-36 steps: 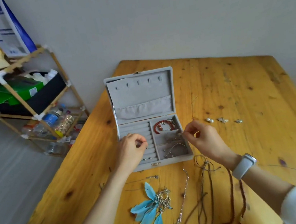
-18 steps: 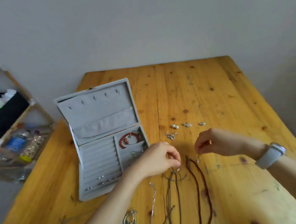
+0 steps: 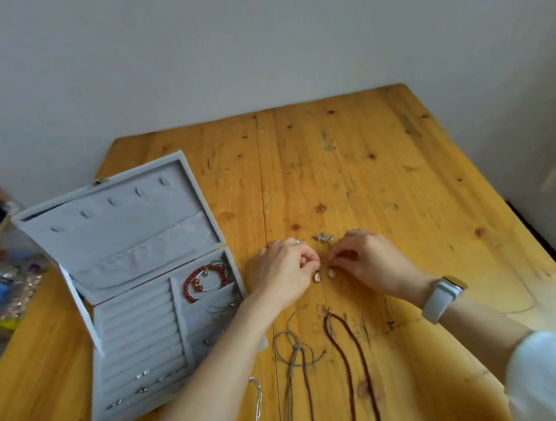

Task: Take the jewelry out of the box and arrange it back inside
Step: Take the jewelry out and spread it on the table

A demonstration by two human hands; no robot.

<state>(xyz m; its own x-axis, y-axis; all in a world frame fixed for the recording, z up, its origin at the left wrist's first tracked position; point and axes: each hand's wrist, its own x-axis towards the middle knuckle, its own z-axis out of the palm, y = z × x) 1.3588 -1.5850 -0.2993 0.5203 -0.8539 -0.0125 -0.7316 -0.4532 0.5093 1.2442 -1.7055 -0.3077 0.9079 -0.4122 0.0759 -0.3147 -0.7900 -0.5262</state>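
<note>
On the wooden surface [image 3: 352, 175] right of the open box [image 3: 141, 293], both hands now together, left hand [image 3: 284, 271] pinching one teardrop earring [image 3: 317, 277], right hand [image 3: 368, 262] pinching the other [image 3: 332, 273] — a second ago they were at the box — cords [image 3: 321, 370] nearer the body.
</note>
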